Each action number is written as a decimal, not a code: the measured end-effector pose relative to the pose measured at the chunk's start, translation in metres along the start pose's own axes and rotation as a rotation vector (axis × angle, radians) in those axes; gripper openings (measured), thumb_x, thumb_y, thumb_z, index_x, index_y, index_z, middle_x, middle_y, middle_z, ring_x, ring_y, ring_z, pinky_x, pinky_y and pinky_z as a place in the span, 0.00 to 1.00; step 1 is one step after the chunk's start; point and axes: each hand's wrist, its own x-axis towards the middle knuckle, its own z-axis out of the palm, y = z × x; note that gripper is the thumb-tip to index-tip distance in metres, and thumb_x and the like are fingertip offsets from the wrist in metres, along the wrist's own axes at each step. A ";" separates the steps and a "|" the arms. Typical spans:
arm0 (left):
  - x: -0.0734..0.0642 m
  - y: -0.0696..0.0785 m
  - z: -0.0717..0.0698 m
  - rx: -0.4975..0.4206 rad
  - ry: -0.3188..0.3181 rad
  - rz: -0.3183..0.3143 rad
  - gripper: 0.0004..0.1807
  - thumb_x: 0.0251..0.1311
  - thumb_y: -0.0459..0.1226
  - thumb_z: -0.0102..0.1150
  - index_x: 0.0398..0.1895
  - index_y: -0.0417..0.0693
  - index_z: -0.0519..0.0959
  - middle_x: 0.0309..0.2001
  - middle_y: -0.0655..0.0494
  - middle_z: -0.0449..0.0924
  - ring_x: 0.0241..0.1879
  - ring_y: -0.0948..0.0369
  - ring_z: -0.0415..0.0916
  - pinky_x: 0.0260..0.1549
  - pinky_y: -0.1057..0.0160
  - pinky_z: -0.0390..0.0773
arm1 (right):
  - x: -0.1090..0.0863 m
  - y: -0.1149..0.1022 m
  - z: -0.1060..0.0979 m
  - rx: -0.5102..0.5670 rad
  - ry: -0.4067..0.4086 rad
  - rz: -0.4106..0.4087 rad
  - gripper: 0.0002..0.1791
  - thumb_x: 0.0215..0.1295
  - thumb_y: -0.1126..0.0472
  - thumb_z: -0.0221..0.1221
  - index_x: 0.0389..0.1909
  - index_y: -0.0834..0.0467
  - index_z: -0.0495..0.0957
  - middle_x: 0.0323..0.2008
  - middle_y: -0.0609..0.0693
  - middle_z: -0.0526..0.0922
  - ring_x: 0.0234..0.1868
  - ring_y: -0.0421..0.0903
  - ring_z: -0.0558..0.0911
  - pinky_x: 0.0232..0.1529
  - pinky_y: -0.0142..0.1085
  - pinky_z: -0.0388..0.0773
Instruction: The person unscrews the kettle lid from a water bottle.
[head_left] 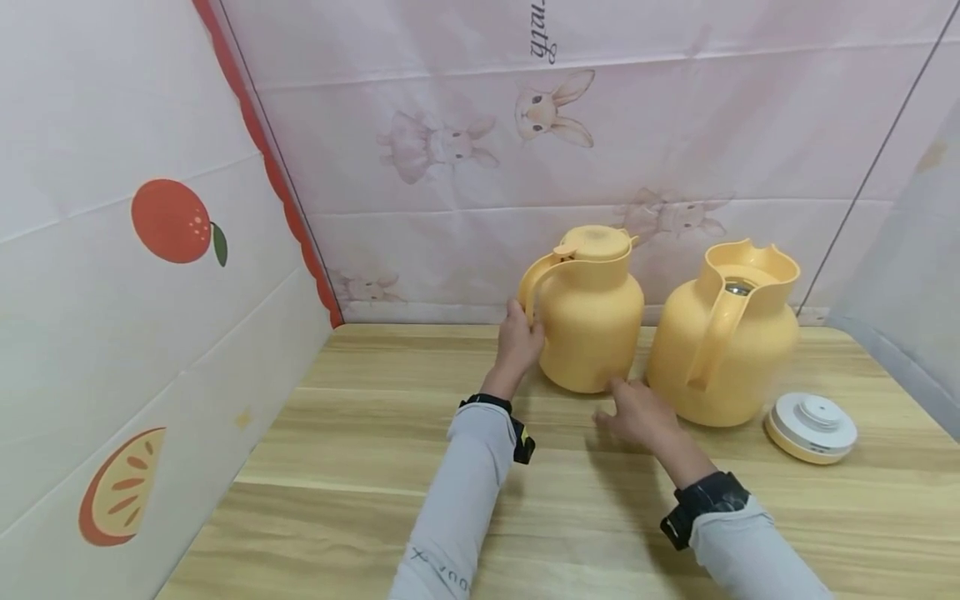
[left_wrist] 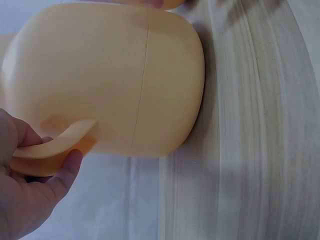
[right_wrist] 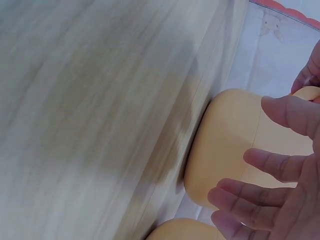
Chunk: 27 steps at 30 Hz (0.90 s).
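Here the left hand grips the lidded jug, the right hand nearby (spread and empty).

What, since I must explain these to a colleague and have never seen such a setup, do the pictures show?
There is no machine, just a person's bare left hand and bare right hand. The wide picture comes from a head-worn camera; the others come from the left wrist camera and right wrist camera.

On a pale wood-grain table stand a yellow, round-bodied, plastic-looking jug with a yellow lid and a matching open-topped jug. Beside the latter lies a round white-and-yellow stopper.

The left hand grips the lidded jug's curved handle. The right hand, fingers spread, holds nothing.
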 end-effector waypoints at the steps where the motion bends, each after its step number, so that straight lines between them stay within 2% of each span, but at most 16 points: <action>1: -0.001 -0.001 -0.001 -0.012 0.006 0.000 0.09 0.63 0.32 0.49 0.39 0.39 0.60 0.29 0.48 0.68 0.29 0.54 0.70 0.25 0.61 0.72 | 0.000 0.000 0.000 -0.001 -0.005 0.002 0.27 0.57 0.53 0.62 0.52 0.66 0.71 0.43 0.63 0.76 0.43 0.61 0.76 0.37 0.53 0.72; 4: -0.004 -0.004 -0.003 -0.030 0.033 0.007 0.09 0.61 0.31 0.49 0.39 0.39 0.60 0.29 0.49 0.68 0.29 0.54 0.71 0.25 0.61 0.72 | -0.002 0.001 0.001 -0.001 -0.011 0.001 0.27 0.57 0.54 0.63 0.52 0.66 0.72 0.43 0.62 0.76 0.43 0.60 0.75 0.38 0.53 0.72; 11: -0.013 -0.006 -0.005 -0.076 0.086 0.027 0.08 0.64 0.34 0.49 0.35 0.40 0.60 0.25 0.51 0.66 0.24 0.56 0.70 0.21 0.63 0.70 | -0.012 0.006 0.000 0.004 0.011 -0.039 0.27 0.55 0.55 0.63 0.52 0.67 0.72 0.42 0.64 0.76 0.44 0.63 0.75 0.39 0.54 0.72; 18: -0.019 -0.011 -0.008 -0.062 0.136 0.068 0.08 0.56 0.28 0.49 0.35 0.41 0.62 0.22 0.54 0.62 0.23 0.56 0.67 0.20 0.62 0.68 | -0.022 0.009 0.000 0.007 -0.021 -0.035 0.28 0.55 0.54 0.64 0.52 0.67 0.72 0.45 0.65 0.76 0.46 0.63 0.75 0.39 0.54 0.72; 21: -0.021 -0.014 -0.010 -0.069 0.137 0.076 0.08 0.55 0.27 0.49 0.35 0.41 0.62 0.22 0.55 0.61 0.22 0.58 0.66 0.19 0.63 0.67 | -0.026 0.010 0.000 0.004 -0.024 -0.050 0.27 0.54 0.54 0.64 0.50 0.68 0.73 0.44 0.65 0.77 0.45 0.62 0.75 0.39 0.53 0.72; 27: -0.026 -0.017 -0.016 -0.126 0.078 0.097 0.08 0.57 0.27 0.46 0.38 0.40 0.61 0.19 0.56 0.57 0.15 0.62 0.60 0.15 0.67 0.62 | -0.035 0.012 -0.001 0.008 -0.024 -0.085 0.25 0.56 0.56 0.63 0.49 0.68 0.73 0.43 0.64 0.77 0.45 0.62 0.76 0.41 0.51 0.73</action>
